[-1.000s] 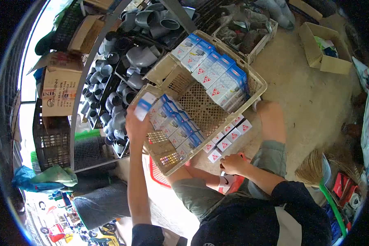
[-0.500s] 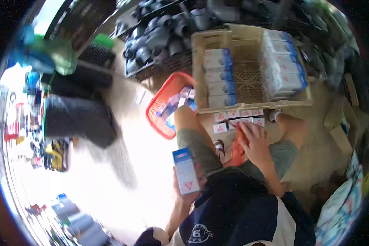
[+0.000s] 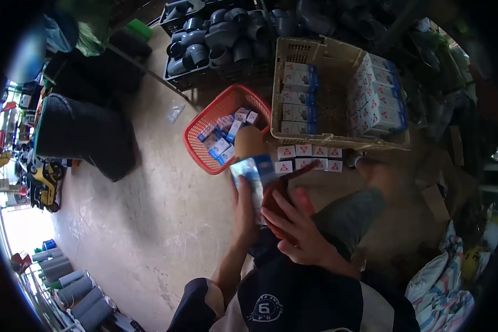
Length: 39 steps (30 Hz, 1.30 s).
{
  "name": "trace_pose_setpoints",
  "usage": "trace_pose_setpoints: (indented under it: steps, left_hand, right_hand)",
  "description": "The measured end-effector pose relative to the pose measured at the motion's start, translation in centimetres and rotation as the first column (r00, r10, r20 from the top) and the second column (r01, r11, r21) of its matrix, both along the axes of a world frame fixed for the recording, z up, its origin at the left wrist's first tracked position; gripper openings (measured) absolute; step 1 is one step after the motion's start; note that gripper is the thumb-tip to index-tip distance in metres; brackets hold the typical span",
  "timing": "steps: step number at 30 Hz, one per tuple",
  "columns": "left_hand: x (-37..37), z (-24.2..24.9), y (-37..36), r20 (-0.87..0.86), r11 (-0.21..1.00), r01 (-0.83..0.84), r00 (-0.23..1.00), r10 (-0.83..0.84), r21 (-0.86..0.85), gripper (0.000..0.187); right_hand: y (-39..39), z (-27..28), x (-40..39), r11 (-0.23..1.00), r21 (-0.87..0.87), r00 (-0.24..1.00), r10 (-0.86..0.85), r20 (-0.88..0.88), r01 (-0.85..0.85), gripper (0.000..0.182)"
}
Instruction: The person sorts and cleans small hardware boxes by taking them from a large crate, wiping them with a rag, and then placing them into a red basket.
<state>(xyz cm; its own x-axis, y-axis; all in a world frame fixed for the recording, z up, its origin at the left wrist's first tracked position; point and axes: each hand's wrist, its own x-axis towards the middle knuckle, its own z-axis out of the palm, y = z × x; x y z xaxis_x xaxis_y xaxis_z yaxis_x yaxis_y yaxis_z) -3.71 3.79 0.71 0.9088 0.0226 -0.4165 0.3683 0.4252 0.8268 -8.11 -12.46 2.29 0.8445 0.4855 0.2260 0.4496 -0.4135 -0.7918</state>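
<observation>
My left hand (image 3: 241,214) is closed around a blue-and-white carton (image 3: 250,170), held up over my lap. Against its right side is a red hand tool (image 3: 276,207) with a thin bar sticking out to the upper right. My right hand (image 3: 303,235) grips this tool; motion blur softens its outline, and I cannot tell its exact kind. Past the hands, two rows of small white cartons (image 3: 303,164) with red triangle marks stand on the floor. A red plastic basket (image 3: 196,143) with several blue-and-white boxes lies by my left knee.
Behind the rows stands a beige crate (image 3: 343,143) with stacked cartons along both sides. Grey pipe fittings (image 3: 221,39) fill black crates at the back. Dark mesh rolls (image 3: 86,138) stand at left, grey rolls (image 3: 88,299) lie lower left, and a striped sack (image 3: 442,282) sits at right.
My right hand has lifted the red tool from beside the carton rows and moved left to the held carton. My left hand has raised and turned that carton. The view has shifted slightly.
</observation>
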Motion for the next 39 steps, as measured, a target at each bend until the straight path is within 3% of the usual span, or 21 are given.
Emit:
trace_pose_setpoints:
  steps: [2,5,8,9,12,15,16,17,20,22,23,24,25,29,32,33,36,37,39]
  left_hand:
    - [-0.9,0.1,-0.8,0.009,0.999,-0.013,1.0,0.013,0.03,0.053]
    - [-3.8,-0.4,-2.5,0.106,0.973,0.077,0.989,-0.102,0.218,0.05]
    - [-3.2,-0.2,-1.7,0.088,0.962,0.059,0.992,-0.086,0.266,0.05]
    - [-2.3,-0.1,-1.4,0.102,0.961,0.045,0.992,-0.076,0.273,0.049]
    - [-0.6,1.3,-1.3,-0.052,0.99,-0.121,0.991,0.125,0.074,0.05]
    - [-3.1,0.5,-3.3,0.162,0.883,0.05,0.977,-0.141,0.466,0.055]
    - [-3.6,0.6,-3.8,0.071,0.94,0.071,0.992,-0.1,0.333,0.055]
    - [-3.4,0.8,-3.9,0.118,0.93,0.072,0.986,-0.122,0.359,0.056]
    - [-2.1,0.9,-3.6,0.106,0.983,-0.042,0.994,0.023,0.178,0.056]
    - [-1.0,-0.4,-2.0,0.045,0.974,-0.011,0.999,0.001,0.226,0.06]
    - [-0.9,-0.4,-1.9,0.086,0.934,-0.009,0.996,-0.023,0.357,0.061]
    - [-0.8,-0.1,-2.1,0.124,0.876,-0.012,0.991,-0.054,0.482,0.062]
    - [-1.1,1.0,-3.4,0.103,0.87,-0.044,0.995,-0.008,0.491,0.063]
    - [-1.9,2.2,-4.3,0.213,0.967,-0.001,0.976,-0.054,0.254,0.063]
    - [-2.1,2.3,-4.1,0.277,0.916,0.062,0.943,-0.184,0.395,0.064]
    - [-2.4,2.3,-4.2,0.306,0.874,0.068,0.921,-0.24,0.481,0.065]
    - [-2.1,2.4,-4.7,0.265,0.916,0.063,0.947,-0.18,0.397,0.062]
    - [-2.1,1.3,-4.8,0.279,0.941,-0.002,0.955,-0.098,0.339,0.06]
    - [-1.9,-1.2,-4.3,0.196,0.917,-0.046,0.98,-0.035,0.396,0.062]
  right_hand:
    - [-0.4,-0.1,1.2,0.999,0.035,0.999,0.003,0.045,-0.004,0.058]
    - [-1.0,-0.4,4.9,0.94,0.317,0.987,-0.083,-0.141,0.124,0.059]
    - [0.4,0.1,3.5,0.918,0.324,0.967,-0.175,-0.185,0.228,0.059]
    - [0.7,0.3,2.2,0.943,0.243,0.972,-0.207,-0.109,0.228,0.057]
    - [0.4,0.9,0.5,0.997,0.03,0.996,-0.075,0.049,0.073,0.057]
    - [-1.1,0.4,4.9,0.973,0.2,0.991,-0.129,0.039,0.119,0.056]
    - [-1.4,0.4,5.4,0.962,0.231,0.989,-0.149,0.007,0.144,0.056]
    - [-1.3,0.4,5.0,0.964,0.225,0.989,-0.149,0.01,0.143,0.056]
    - [-0.8,0.3,3.3,0.971,0.199,0.988,-0.144,0.048,0.132,0.055]
    - [-0.7,0.4,0.9,0.985,0.154,0.995,-0.089,0.049,0.08,0.055]
    - [-0.8,0.4,0.4,0.99,0.131,0.997,-0.061,0.049,0.054,0.055]
    - [-1.0,0.3,0.8,0.98,0.17,0.994,-0.105,0.017,0.101,0.055]
    - [-1.2,0.1,1.4,0.966,0.21,0.989,-0.148,-0.021,0.149,0.054]
    - [-1.3,0.4,3.6,0.852,0.439,0.949,-0.188,-0.252,0.285,0.048]
    - [-0.2,-1.0,4.8,0.616,0.592,0.838,-0.232,-0.494,0.52,0.043]
    - [-0.5,-1.7,5.3,0.521,0.629,0.775,-0.107,-0.622,0.577,0.044]
    - [-1.5,-2.3,3.7,0.391,0.716,0.709,0.192,-0.679,0.579,0.046]
    - [-1.7,-2.5,3.1,0.442,0.713,0.717,0.196,-0.669,0.545,0.05]
    - [-1.6,-3.9,1.9,0.555,0.674,0.777,0.077,-0.625,0.487,0.052]
